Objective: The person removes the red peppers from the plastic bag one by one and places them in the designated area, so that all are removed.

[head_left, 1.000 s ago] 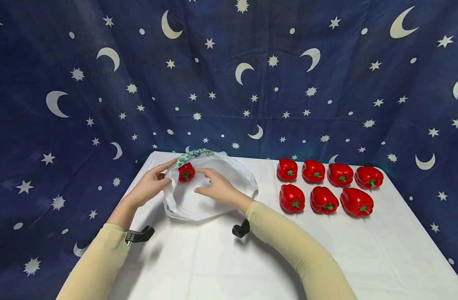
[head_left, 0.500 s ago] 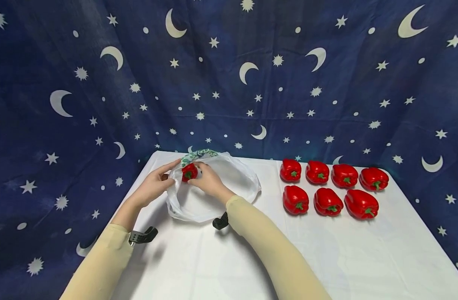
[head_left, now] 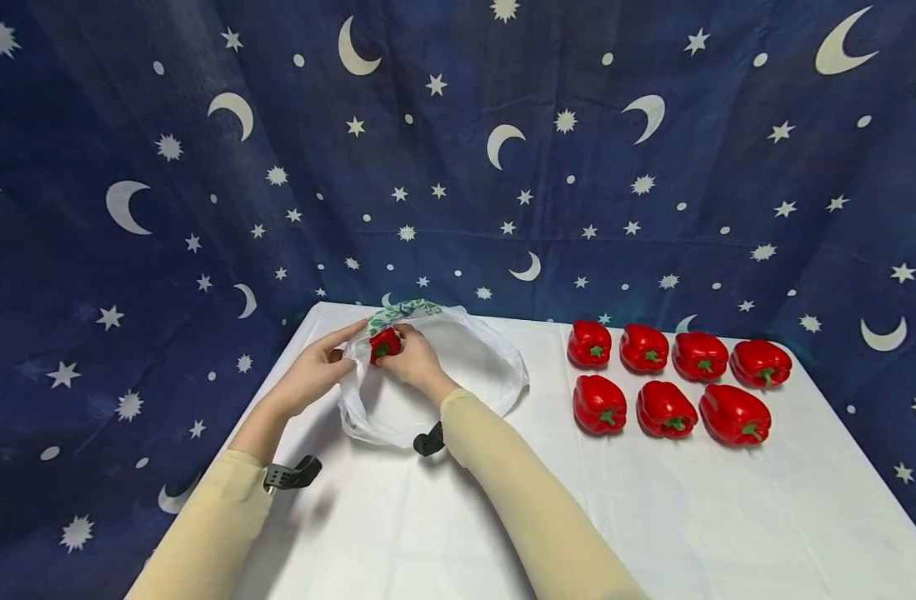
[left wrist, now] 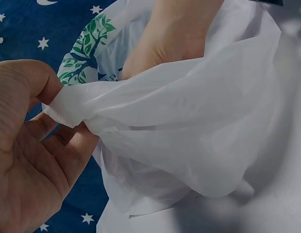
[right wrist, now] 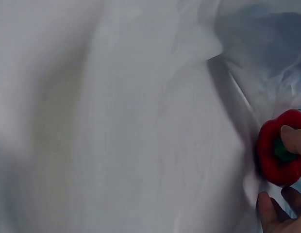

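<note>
A white plastic bag [head_left: 506, 358] with a green leafy print lies with its mouth wide on the table. My left hand [head_left: 312, 375] pinches the left side of its rim between thumb and fingers, as the left wrist view shows. Inside the bag, my right hand [head_left: 415, 360] grips a red bell pepper [head_left: 385, 342] near the left wall. In the right wrist view the thumb [right wrist: 295, 140] lies against the pepper's green stem. The bag's near wall hides the right hand's fingers in the left wrist view.
Several more red bell peppers [head_left: 664, 408] stand in two rows at the right of the white table [head_left: 653, 508]. A dark blue curtain [head_left: 458, 150] with moons and stars hangs behind the table and along its sides.
My right hand has moved left within the bag and closed on the pepper there. The left hand keeps its hold on the rim. The head view has shifted slightly left.
</note>
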Available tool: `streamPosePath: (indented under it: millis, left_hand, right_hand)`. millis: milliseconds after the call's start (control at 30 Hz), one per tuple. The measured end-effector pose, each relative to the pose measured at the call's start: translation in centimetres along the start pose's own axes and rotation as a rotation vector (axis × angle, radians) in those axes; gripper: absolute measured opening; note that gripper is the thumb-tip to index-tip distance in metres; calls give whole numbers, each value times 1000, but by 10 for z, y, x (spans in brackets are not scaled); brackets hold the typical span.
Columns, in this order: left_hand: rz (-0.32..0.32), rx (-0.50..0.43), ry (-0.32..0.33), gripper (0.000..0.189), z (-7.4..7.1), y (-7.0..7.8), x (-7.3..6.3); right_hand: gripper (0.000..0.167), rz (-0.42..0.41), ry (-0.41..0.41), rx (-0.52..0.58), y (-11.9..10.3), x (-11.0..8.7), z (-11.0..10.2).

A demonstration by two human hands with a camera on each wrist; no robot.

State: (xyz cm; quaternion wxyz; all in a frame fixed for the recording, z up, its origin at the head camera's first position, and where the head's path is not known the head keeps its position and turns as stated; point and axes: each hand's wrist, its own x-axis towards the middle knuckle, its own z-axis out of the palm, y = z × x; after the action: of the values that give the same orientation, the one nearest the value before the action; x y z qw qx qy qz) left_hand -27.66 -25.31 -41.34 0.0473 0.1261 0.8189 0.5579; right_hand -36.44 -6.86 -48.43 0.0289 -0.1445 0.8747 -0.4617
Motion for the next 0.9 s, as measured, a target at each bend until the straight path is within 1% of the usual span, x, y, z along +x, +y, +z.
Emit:
streamPosePath:
  millis: [200,367,500,700,800,900]
  left_hand:
    - [2,-3,2,66,3,1,0]
    - [-6,12,3,67,3,3,0]
    - [-13,17,4,66,3,4,0]
    - [-25,32,8,65,1,6,-1]
    - [-29,48,12,66,0,6,-2]
    - [-26,58,20,66,-1,6,-1]
  right_hand:
    - [71,27,16,-34,3,-1,2]
    - [60,17,36,-46,3,-3,1]
    - [55,8,43,-47,5,-7,-2]
    - [51,-62,-3,-50,14,-15,-12]
    - [51,-98,-36,-52,22,-22,-21]
    - [54,-109,-77,-48,28,-31,-32]
